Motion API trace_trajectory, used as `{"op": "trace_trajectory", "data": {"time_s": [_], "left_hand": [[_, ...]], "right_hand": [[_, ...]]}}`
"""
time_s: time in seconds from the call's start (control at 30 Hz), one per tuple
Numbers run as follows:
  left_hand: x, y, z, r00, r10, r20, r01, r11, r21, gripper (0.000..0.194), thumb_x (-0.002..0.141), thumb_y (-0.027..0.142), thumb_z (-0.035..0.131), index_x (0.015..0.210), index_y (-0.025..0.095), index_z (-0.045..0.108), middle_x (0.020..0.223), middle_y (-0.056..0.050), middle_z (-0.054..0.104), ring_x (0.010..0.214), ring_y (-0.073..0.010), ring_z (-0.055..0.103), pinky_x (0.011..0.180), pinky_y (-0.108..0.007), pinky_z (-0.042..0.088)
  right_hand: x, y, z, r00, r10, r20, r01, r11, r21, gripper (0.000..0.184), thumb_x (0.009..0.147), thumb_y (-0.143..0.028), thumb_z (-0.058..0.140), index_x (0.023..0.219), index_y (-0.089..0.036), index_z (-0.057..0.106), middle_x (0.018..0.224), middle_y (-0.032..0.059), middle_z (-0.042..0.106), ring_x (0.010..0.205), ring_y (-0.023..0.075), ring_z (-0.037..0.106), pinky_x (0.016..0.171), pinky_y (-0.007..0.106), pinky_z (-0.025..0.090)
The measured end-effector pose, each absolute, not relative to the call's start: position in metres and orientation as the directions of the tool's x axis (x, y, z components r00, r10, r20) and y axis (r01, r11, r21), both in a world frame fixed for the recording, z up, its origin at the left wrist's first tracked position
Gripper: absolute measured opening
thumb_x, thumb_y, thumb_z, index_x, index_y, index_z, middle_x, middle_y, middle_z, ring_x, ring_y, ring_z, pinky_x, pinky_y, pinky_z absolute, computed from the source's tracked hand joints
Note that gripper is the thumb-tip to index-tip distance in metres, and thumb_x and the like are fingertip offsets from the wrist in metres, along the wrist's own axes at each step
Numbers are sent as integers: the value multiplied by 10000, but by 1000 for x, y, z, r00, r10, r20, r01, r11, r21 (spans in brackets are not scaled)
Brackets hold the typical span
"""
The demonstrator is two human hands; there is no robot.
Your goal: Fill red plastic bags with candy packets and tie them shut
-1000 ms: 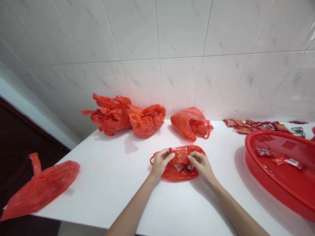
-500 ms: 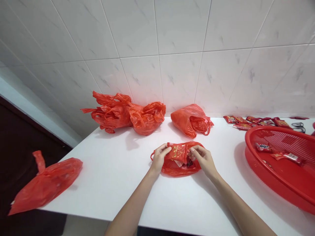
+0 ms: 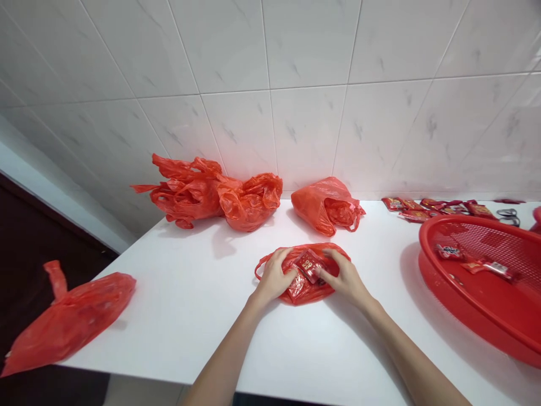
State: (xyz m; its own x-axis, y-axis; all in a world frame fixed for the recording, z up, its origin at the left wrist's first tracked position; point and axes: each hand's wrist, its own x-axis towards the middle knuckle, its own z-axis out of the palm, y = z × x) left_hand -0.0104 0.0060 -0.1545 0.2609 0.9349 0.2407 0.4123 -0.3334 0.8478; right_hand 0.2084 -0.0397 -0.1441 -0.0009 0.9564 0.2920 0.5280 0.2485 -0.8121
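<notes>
Two hands (image 3: 274,276) (image 3: 346,279) now press down on red packets (image 3: 310,265)

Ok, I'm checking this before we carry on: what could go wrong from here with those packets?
The small red packets lie loose on the thin red plastic bag, between the left hand and right hand, so they might slide off onto the white table. The hands resting on the bag could perhaps also tear its thin plastic.
</notes>
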Motion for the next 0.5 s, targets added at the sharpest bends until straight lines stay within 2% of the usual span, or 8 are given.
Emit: {"op": "trace_trajectory", "data": {"time_s": [0.1, 0.2, 0.27, 0.4, 0.5], "left_hand": [[-11, 3, -157, 323, 916, 238, 473, -374, 798, 740, 723, 159, 688, 1443, 227, 527, 1541, -142, 458, 1438, -344, 420, 1183, -512, 360], [-12, 0, -156, 386, 891, 238, 505, -420, 754, 863, 744, 203, 713, 1542, 249, 389, 1668, -144, 217, 1539, -368, 211, 1218, -539, 287], [-12, -2, -151, 422, 859, 290, 501, -488, 715, 894, 749, 209, 716, 1562, 258, 347, 1695, -132, 117, 1560, -373, 118, 1233, -553, 236], [-14, -4, -141, 429, 787, 444, 459, -613, 643, 865, 752, 190, 694, 1550, 257, 367, 1706, -116, 68, 1560, -389, 89, 1239, -577, 182], [-15, -4, -138, 408, 754, 515, 412, -656, 632, 787, 794, 194, 643, 1536, 240, 386, 1700, -126, 109, 1551, -388, 150, 1234, -578, 196]], "right_hand": [[203, -42, -151, -124, 956, 266, 638, 282, -717, 594, 875, -450, 652, 1414, -218, 558, 1371, 145, 627, 1242, 361, 587, 1047, 561, 444], [200, -46, -156, -207, 954, 219, 730, 300, -614, 489, 938, -354, 581, 1421, -278, 578, 1434, 124, 582, 1304, 354, 547, 1082, 593, 404], [198, -48, -158, -247, 944, 220, 764, 329, -555, 476, 950, -288, 539, 1425, -291, 578, 1474, 123, 545, 1350, 346, 508, 1101, 604, 382], [198, -48, -156, -254, 928, 271, 805, 358, -473, 587, 927, -311, 574, 1505, -261, 484, 1558, 162, 433, 1426, 383, 407, 1097, 662, 354], [196, -49, -154, -319, 876, 361, 807, 451, -381, 499, 947, -339, 572, 1442, -268, 564, 1559, 166, 430, 1430, 396, 397, 1119, 703, 286]]}}
